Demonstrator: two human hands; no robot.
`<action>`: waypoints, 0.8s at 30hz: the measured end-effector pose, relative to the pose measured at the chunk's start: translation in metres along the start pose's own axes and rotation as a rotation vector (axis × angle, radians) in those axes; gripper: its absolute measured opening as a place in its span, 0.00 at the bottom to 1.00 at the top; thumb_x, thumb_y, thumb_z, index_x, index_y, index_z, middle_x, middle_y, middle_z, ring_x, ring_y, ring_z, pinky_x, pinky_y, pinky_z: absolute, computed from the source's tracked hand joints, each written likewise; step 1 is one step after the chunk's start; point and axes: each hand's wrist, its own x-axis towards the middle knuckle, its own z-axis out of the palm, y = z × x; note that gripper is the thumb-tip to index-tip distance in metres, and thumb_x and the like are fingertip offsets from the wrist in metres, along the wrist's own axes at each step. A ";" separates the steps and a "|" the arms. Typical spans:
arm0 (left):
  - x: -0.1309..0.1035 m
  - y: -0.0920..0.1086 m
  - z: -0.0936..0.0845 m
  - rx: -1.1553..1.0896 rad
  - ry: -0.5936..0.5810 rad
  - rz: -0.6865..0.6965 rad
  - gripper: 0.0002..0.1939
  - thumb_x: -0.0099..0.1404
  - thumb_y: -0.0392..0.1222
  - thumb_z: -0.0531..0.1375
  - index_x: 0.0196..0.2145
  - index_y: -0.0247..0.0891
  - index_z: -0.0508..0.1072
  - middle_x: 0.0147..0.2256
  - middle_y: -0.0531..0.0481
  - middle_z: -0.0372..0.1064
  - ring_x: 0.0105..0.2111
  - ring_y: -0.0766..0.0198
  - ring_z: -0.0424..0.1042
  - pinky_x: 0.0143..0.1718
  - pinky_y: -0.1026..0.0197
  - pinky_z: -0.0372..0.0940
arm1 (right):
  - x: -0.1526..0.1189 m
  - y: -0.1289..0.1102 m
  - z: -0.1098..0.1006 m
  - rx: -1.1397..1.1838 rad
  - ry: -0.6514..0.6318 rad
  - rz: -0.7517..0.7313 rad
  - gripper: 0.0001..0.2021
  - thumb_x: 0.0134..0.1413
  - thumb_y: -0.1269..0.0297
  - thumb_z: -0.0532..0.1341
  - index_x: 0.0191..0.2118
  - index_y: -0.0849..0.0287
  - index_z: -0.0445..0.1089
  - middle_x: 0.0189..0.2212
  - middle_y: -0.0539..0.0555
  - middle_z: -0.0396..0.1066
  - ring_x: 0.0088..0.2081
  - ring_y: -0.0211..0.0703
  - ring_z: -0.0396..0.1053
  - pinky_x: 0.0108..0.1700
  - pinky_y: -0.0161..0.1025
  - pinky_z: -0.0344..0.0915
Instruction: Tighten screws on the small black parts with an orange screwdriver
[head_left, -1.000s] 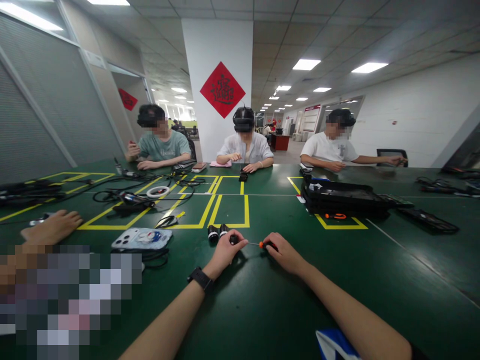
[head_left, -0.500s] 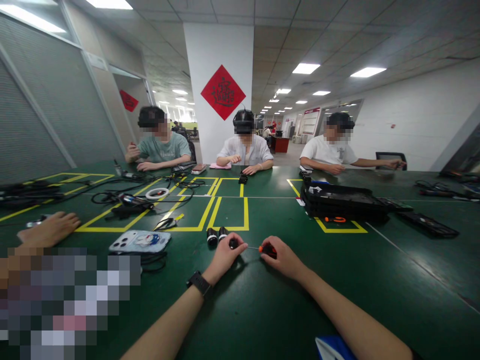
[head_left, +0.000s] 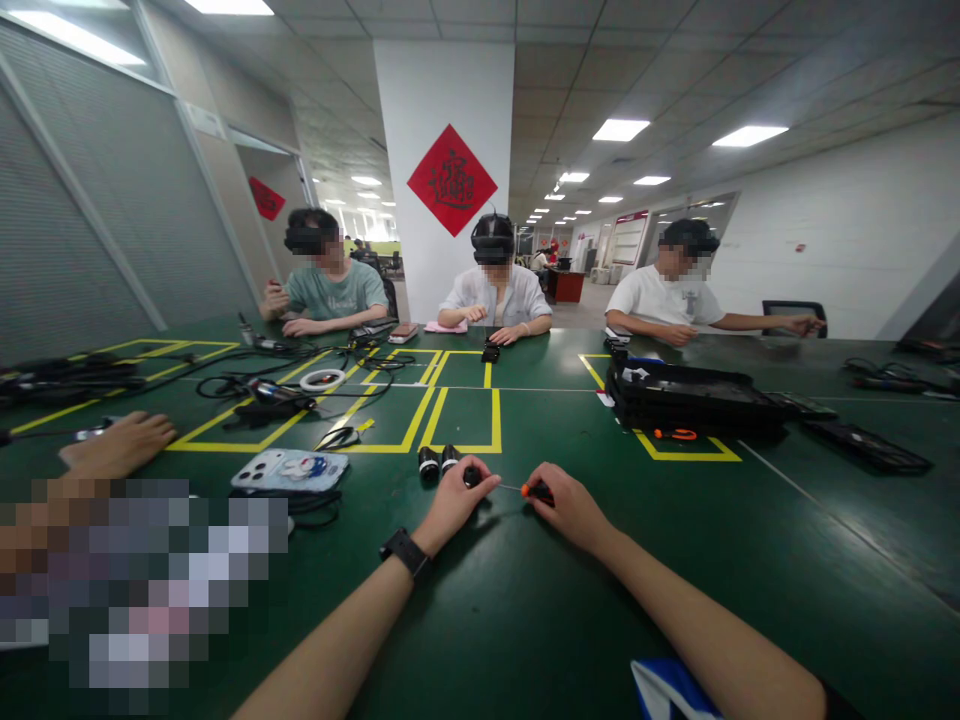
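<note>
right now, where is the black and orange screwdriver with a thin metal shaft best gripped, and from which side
Probably by its wider handle, from the right, where the bare right hand holds it. The screwdriver lies sideways: its shaft runs left toward the rounded black part in the bare left hand.

A wide black band [head_left: 405,553] is circling the wrist just behind the bare left hand [head_left: 456,503], looking like a watch, with a thicker, dark part jutting out at its outer side. The right hand [head_left: 566,508] is also showing bare. Both forearms are tapering smoothly toward the wrists, and a black sleeve [head_left: 838,706] is covering the right arm around the elbow.
</note>
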 end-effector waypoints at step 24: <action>0.002 -0.004 -0.001 -0.013 0.017 -0.014 0.14 0.52 0.52 0.59 0.25 0.36 0.67 0.24 0.53 0.65 0.26 0.67 0.63 0.31 0.63 0.58 | 0.064 -0.017 -0.035 0.210 0.087 0.335 0.06 0.51 0.69 0.55 0.28 0.62 0.67 0.25 0.52 0.68 0.29 0.38 0.64 0.33 0.36 0.61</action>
